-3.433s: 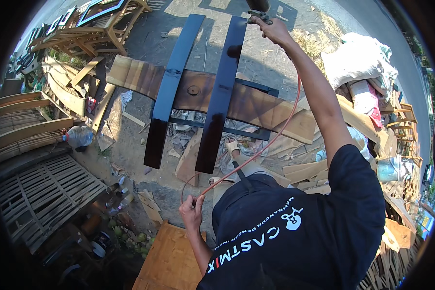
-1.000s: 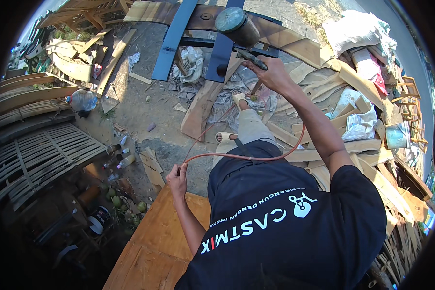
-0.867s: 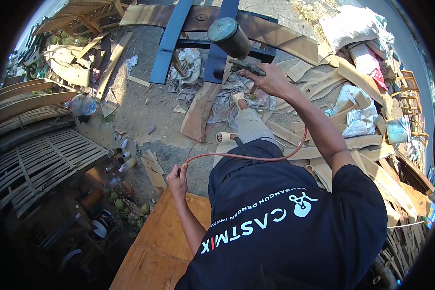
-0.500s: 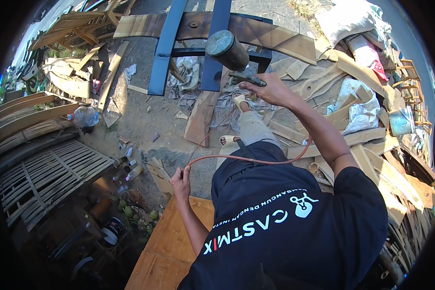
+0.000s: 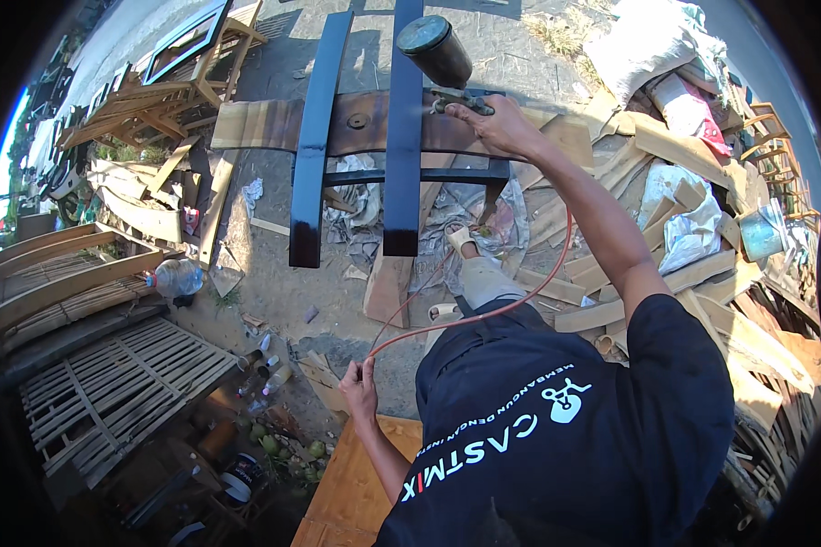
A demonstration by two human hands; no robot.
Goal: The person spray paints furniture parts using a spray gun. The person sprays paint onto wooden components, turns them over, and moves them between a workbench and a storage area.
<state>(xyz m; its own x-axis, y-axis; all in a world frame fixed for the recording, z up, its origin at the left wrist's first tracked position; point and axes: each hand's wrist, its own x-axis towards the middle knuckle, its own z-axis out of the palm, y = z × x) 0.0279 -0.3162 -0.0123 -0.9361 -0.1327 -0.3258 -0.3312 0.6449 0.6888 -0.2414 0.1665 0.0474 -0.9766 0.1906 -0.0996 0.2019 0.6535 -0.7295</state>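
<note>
My right hand [image 5: 502, 126] is closed around the handle of a spray gun [image 5: 462, 98] with a dark paint cup [image 5: 440, 56] on top. The gun is just right of a glossy black board [image 5: 402, 182], its nozzle facing that board. A second black board [image 5: 319, 137] lies parallel on the left. Both rest across a brown curved plank [image 5: 257, 125] and a black frame [image 5: 360, 176]. An orange-red hose [image 5: 493, 314] loops down past my right forearm. Lower down, my left hand [image 5: 359, 390] pinches the hose, well away from the boards.
Wood offcuts [image 5: 684, 141] and white sacks [image 5: 643, 50] pile up on the right, near a blue bucket [image 5: 760, 234]. A bamboo slat rack [image 5: 128, 392] and a clear plastic jug [image 5: 175, 278] stand left. A wooden tabletop [image 5: 360, 483] is close below my left arm.
The spray gun in my right hand has moved from near the right board's close end to farther along it. My view has shifted, bringing the boards lower. My left hand keeps its hold on the hose.
</note>
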